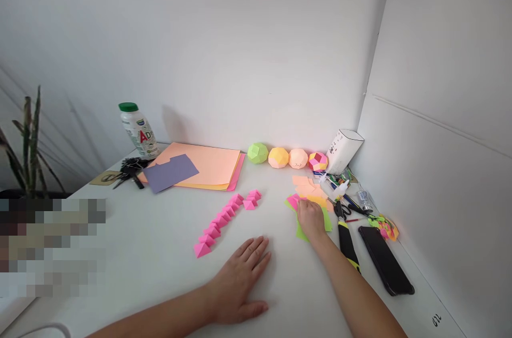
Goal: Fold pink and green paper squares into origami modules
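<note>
My left hand (240, 282) lies flat on the white table, fingers stretched out, holding nothing. Beside it, a slanting row of small folded pink paper pieces (219, 220) runs away from me, with a few more pink folded pieces (251, 201) near its far end. My right hand (311, 218) is over a stack of coloured paper sheets, its fingers closed at a small pink paper sheet (293, 200). Under and around that hand show green paper sheets (303, 232), yellow ones and peach paper sheets (304, 184). The fingertips are partly hidden.
Paper balls, green (257, 153), yellow (278, 157), peach (298, 158) and multicoloured (318, 161), line the wall. To the right lie scissors (342, 211), a box cutter (348, 246) and a phone (386, 260). Large paper sheets (212, 162), keys (134, 167) and a bottle (138, 133) stand left.
</note>
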`<state>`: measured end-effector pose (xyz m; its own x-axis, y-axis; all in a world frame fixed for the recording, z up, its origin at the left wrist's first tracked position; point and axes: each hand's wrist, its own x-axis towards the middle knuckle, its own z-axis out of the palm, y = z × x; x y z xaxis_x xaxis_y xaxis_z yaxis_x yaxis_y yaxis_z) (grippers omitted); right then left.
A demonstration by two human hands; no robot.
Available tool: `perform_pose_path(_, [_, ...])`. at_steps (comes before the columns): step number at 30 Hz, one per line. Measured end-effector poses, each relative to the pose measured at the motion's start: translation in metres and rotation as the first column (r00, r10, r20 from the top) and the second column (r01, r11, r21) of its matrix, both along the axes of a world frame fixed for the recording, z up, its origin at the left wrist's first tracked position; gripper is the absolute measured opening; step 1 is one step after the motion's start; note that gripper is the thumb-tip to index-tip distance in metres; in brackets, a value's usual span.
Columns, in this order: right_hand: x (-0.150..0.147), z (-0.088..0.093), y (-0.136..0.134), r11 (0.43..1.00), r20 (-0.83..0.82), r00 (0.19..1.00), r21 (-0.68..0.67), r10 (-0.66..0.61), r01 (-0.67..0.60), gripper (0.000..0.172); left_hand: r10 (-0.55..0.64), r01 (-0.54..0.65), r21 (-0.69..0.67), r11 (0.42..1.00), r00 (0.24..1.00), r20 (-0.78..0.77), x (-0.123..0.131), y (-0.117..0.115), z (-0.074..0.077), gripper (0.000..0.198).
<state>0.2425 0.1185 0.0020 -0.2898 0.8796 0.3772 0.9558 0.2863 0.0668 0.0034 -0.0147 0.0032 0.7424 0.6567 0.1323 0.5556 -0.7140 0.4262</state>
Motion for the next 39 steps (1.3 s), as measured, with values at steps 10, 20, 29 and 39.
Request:
perform_pose_path(10, [-0.003, 0.02, -0.02, 0.963, -0.234, 0.94, 0.168, 0.248, -0.212, 0.031, 0.048, -0.001, -0.194, 0.981, 0.971, 0.234, -0.002, 0.004, 0.005, 0.054])
perform_pose_path(20, [-0.037, 0.022, -0.117, 0.675, -0.551, 0.503, 0.158, 0.666, -0.721, 0.022, 0.695, 0.297, -0.871, 0.392, 0.524, 0.492, 0.01, 0.009, 0.022, 0.041])
perform_pose_path(29, [-0.042, 0.016, -0.108, 0.71, -0.888, 0.39, -0.11, 0.244, -0.696, 0.021, 0.684, 0.231, -0.883, 0.409, 0.563, 0.464, 0.011, 0.005, 0.024, 0.035])
perform_pose_path(39, [-0.043, 0.014, -0.108, 0.676, -0.938, 0.334, -0.308, -0.096, -0.67, 0.019, 0.61, 0.172, -0.885, 0.432, 0.667, 0.427, 0.01, 0.001, 0.02, 0.034])
